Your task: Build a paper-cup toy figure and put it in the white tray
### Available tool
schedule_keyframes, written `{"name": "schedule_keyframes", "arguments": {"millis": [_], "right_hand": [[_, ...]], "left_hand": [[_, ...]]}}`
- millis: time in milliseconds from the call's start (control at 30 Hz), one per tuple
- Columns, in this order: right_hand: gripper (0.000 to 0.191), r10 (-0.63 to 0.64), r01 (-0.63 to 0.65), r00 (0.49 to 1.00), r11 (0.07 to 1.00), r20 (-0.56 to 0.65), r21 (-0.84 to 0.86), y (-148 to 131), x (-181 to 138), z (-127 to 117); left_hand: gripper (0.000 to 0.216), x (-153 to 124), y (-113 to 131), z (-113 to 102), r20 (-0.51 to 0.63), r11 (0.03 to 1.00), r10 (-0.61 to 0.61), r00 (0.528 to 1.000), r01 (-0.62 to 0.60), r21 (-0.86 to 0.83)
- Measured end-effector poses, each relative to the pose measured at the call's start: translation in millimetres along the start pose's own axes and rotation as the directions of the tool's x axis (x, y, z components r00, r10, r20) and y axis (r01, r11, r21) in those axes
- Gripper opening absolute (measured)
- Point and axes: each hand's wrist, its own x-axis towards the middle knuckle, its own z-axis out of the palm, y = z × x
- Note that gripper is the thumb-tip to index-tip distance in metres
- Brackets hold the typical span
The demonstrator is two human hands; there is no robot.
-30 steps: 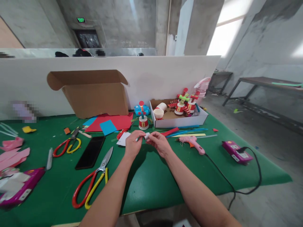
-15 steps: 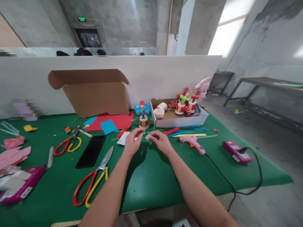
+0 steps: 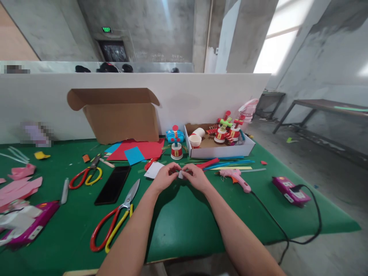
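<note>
My left hand point(image 3: 166, 177) and my right hand point(image 3: 196, 176) meet above the middle of the table, fingertips pinched together. Between them is a small white piece of paper point(image 3: 180, 174), gripped from both sides and partly hidden by the fingers. A larger white sheet point(image 3: 153, 170) lies just left of my left hand. Behind the hands stands a paper-cup figure point(image 3: 176, 149) with a red round head and springy folded arms. Red and blue paper strips point(image 3: 214, 165) lie beyond my right hand, close to a pink glue gun point(image 3: 235, 179).
Large scissors point(image 3: 123, 209), a black phone point(image 3: 113, 185) and smaller scissors point(image 3: 89, 173) lie to the left. An open box point(image 3: 222, 151) with cups and figures stands at the back right. A purple power strip point(image 3: 291, 191) with a black cable sits at the right.
My left hand has moved right and its fingertips now touch the small white paper, which only the right hand held before. The view has tilted slightly.
</note>
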Motion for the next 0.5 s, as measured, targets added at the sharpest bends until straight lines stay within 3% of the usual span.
{"name": "schedule_keyframes", "arguments": {"millis": [200,333,500], "right_hand": [[0.026,0.112,-0.09,0.991,0.964,-0.074,0.25,-6.4,-0.1,2.0],[0.027,0.098,-0.063,0.977,0.981,-0.188,0.185,-5.7,1.3,2.0],[0.024,0.056,-0.024,0.974,0.989,-0.22,0.144,-4.1,3.4,1.1]], "left_hand": [[0.025,-3.8,9.1,4.2,0.052,0.951,-0.116,0.992,0.126,-0.283],[0.036,-4.1,7.4,6.3,0.044,0.89,-0.213,0.976,0.213,-0.404],[0.039,-4.0,3.6,5.8,0.097,0.863,-0.246,0.964,0.264,-0.43]]}}
